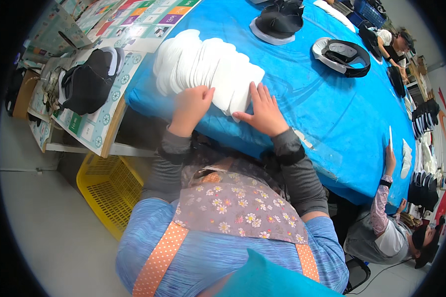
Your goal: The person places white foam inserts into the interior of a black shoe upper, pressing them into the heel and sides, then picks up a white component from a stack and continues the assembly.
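Note:
A fanned-out row of white insole-shaped pieces (203,67) lies overlapping on the blue-covered table (302,109) before me. My left hand (191,109) is at the near edge of the row, fingers curled in and thumb pointing right; what is under the fingers is hidden. On the right end of the row rests my right hand (265,111), its fingers stretched out over the edge of the last white pieces and its thumb apart, near their lower tip.
Black cap-like pieces (280,22) and a black-and-white band-shaped piece (342,55) lie farther back. Left stands a side table with a black padded piece (91,79); below is a yellow basket (106,185). A co-worker (389,237) sits at right, another person (399,47) beyond.

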Motion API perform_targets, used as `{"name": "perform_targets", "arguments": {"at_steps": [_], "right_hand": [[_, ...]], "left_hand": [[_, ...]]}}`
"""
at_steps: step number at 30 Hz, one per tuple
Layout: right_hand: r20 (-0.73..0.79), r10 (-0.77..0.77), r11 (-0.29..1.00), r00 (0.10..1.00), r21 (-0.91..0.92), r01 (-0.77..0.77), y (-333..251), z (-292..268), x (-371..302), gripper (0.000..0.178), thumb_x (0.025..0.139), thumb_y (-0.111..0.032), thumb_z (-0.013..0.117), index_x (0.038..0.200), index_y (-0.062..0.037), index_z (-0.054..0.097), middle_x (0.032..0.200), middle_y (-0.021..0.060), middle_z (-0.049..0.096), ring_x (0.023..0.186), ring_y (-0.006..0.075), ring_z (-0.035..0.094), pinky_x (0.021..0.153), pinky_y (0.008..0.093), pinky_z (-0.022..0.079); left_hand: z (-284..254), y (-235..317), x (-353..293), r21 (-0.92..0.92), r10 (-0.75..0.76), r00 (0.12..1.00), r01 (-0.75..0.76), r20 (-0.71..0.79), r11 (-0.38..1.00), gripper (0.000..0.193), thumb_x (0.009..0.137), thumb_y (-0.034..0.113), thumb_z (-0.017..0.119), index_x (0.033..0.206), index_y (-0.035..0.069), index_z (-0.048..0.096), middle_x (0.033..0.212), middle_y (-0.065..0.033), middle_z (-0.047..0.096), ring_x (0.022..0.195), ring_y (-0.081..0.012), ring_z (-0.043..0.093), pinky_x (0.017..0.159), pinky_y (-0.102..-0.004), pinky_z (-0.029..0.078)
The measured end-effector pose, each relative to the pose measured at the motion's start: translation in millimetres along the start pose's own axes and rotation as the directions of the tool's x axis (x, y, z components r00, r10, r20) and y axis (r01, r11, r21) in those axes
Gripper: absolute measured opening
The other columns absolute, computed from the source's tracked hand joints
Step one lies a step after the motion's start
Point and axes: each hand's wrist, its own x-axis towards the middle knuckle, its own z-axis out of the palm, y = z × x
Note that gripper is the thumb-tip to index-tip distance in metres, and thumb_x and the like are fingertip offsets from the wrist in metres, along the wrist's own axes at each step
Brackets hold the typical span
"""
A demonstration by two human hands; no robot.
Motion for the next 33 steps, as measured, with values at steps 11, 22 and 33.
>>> {"name": "perform_targets", "arguments": {"at_steps": [11, 22, 33], "right_hand": [[0.087, -0.078, 0.987, 0.993, 0.147, 0.065, -28.6, 27.0, 78.3, 0.118, 0.08, -0.067, 0.069, 0.153, 0.0102, 0.017, 0.143, 0.0418, 0.036, 0.137, 0.0544, 0.035, 0.113, 0.0501, 0.033], [0.091, -0.134, 0.947, 0.987, 0.305, 0.101, -19.9, 36.8, 85.4, 0.11, 0.081, -0.066, 0.068, 0.156, 0.0, 0.021, 0.153, 0.0345, 0.028, 0.145, 0.0491, 0.025, 0.117, 0.0551, 0.024], [0.04, 0.073, 0.071, 0.997, 0.996, -0.045, -1.4, -63.0, 7.0, 0.067, 0.097, -0.016, 0.065, 0.153, -0.0028, 0.031, 0.151, 0.0257, 0.041, 0.133, 0.0373, 0.049, 0.111, 0.0399, 0.039]], "left_hand": [[2.9, -21.0, -7.0, -0.128, -0.197, 0.975, 0.183, -0.102, 0.975, 0.054, 0.092, 0.05, 0.065, 0.073, 0.0, 0.062, 0.063, -0.0167, 0.06, 0.059, -0.036, 0.06, 0.055, -0.0413, 0.046], [14.1, -55.3, 3.0, -0.226, -0.134, 0.895, 0.038, -0.425, 0.973, 0.043, 0.099, 0.031, 0.062, 0.073, -0.002, 0.052, 0.059, -0.0084, 0.046, 0.054, -0.0146, 0.042, 0.051, -0.0358, 0.035], [-11.7, 10.8, -32.4, -0.798, -0.151, 0.977, -0.031, -0.152, 0.602, 0.03, 0.106, 0.028, 0.051, 0.088, 0.006, 0.059, 0.065, 0.0047, 0.046, 0.054, -0.0045, 0.04, 0.049, -0.0204, 0.03]]}}
